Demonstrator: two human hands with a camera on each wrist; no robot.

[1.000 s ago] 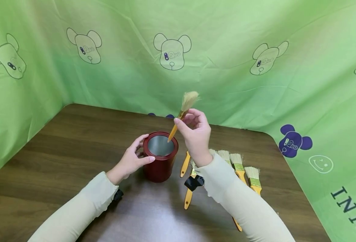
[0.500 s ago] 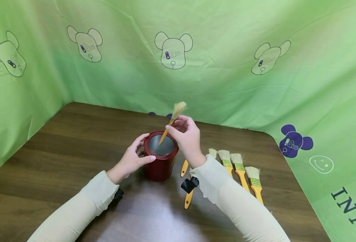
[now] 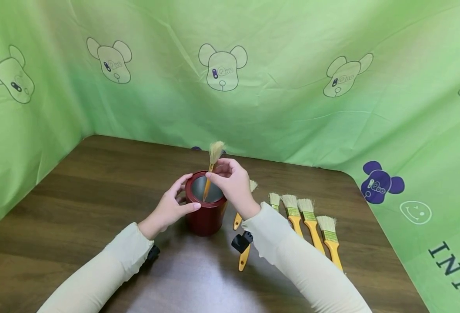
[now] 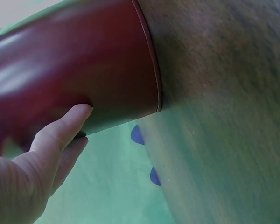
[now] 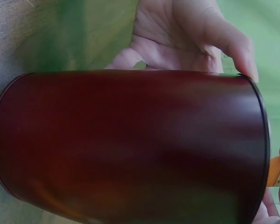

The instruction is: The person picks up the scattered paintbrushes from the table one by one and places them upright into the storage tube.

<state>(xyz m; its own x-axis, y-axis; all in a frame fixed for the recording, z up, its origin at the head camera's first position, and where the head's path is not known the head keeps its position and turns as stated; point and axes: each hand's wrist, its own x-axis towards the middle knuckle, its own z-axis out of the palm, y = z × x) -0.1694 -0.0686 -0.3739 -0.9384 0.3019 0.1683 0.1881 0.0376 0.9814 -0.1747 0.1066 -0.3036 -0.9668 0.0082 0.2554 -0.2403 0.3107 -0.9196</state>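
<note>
Head view: a dark red cup (image 3: pixel 207 208) is stood upright near the middle of the tabletop (image 3: pixel 77 191), closer to the far edge than the near one. The cup's side is clasped by the left hand (image 3: pixel 170 208), fingers curled round the wall and thumb laid by the rim. A yellow-handled brush (image 3: pixel 211 167) is pinched at its ferrule by the fingertips of the right hand (image 3: pixel 233 184); the handle is pointed down into the cup's open mouth, bristles up, tilted slightly. Whether the handle tip touches the bottom cannot be told. A row of spare brushes (image 3: pixel 310 219) is laid flat toward the right edge of the tabletop, bristles toward the far edge; two more are partly covered by the right sleeve (image 3: pixel 292 261), just right of the cup. A black wrist mount (image 3: pixel 241 241) is seen under the right forearm. The table is backed by a green cloth (image 3: pixel 292 87) printed with bear heads.

Left wrist view: the cup's red wall (image 4: pixel 84 70) fills the upper left; it is pressed by the thumb of the left hand (image 4: pixel 42 158), fingers wrapped behind it out of sight. Brown tabletop is seen at right.

Right wrist view: the cup is seen side-on, filling the frame (image 5: pixel 130 144). The left hand's palm (image 5: pixel 186 37) is shown behind it, fingers curved over the wall. A bit of orange handle and ferrule (image 5: pixel 276 171) is seen at the right edge, beside blurred right fingertips.
</note>
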